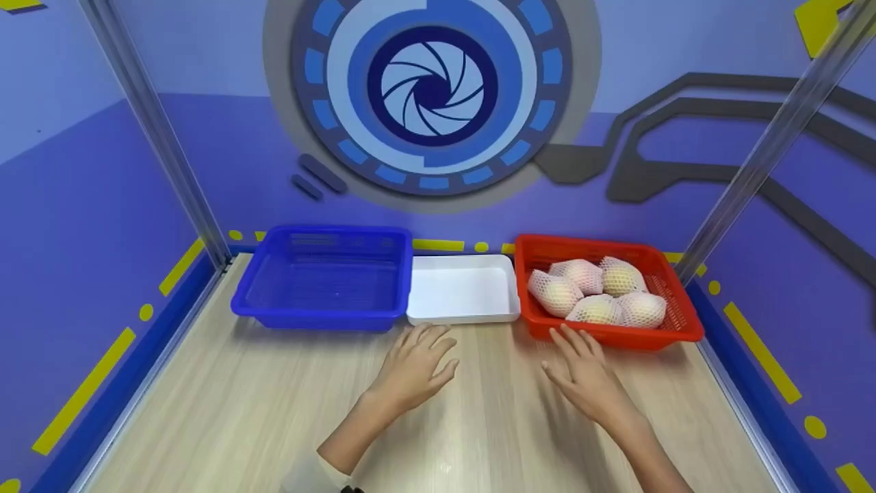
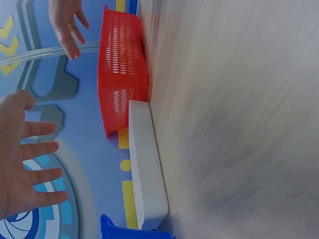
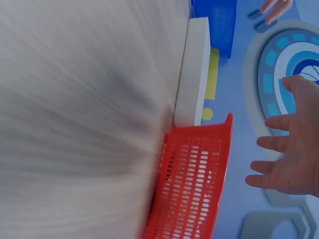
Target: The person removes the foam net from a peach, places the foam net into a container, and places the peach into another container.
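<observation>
My left hand (image 1: 413, 368) hovers above the table in front of the white tray (image 1: 465, 319), its fingers spread and holding nothing. To the right, my right hand (image 1: 584, 375) is raised before the near rim of the red basket (image 1: 684, 322), fingers apart and nothing in them. Inside that basket lie several round fruits (image 1: 554, 293) in white foam nets; their kind is hard to tell. Both wrist views show straight fingers: the left hand (image 2: 30, 159) and the right hand (image 3: 294, 144) touch no object.
A blue basket (image 1: 321, 318) stands at the back left, beside the white tray. All three containers line the rear of the wooden table (image 1: 226, 411). Blue printed walls (image 1: 465, 226) and metal posts (image 1: 164, 137) enclose it.
</observation>
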{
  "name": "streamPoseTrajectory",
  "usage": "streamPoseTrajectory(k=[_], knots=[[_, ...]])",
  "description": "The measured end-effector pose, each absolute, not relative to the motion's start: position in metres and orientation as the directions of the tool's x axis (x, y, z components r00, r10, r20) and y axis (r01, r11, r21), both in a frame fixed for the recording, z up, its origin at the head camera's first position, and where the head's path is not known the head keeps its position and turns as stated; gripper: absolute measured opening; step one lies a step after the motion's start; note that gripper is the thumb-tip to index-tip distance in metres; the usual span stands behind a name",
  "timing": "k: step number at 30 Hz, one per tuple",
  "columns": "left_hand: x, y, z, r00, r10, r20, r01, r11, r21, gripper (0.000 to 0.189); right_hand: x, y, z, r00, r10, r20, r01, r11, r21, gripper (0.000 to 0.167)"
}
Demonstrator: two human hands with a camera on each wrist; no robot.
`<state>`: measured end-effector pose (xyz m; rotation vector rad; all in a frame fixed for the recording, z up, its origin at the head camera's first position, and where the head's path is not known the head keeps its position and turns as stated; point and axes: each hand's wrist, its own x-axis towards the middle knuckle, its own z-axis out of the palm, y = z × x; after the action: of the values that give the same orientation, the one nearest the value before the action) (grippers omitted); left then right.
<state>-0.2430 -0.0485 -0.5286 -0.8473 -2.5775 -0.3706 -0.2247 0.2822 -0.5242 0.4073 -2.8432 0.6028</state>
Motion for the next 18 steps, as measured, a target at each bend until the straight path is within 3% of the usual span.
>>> streamPoseTrajectory(k=[18], knots=[[-0.227,-0.011,-0.543,-0.778,0.440,0.449,0.600,0.734,0.318,0.029,-0.230,0.314,-0.496,-0.953,-0.188,0.239,-0.261,0.910,-0.323,0.061]])
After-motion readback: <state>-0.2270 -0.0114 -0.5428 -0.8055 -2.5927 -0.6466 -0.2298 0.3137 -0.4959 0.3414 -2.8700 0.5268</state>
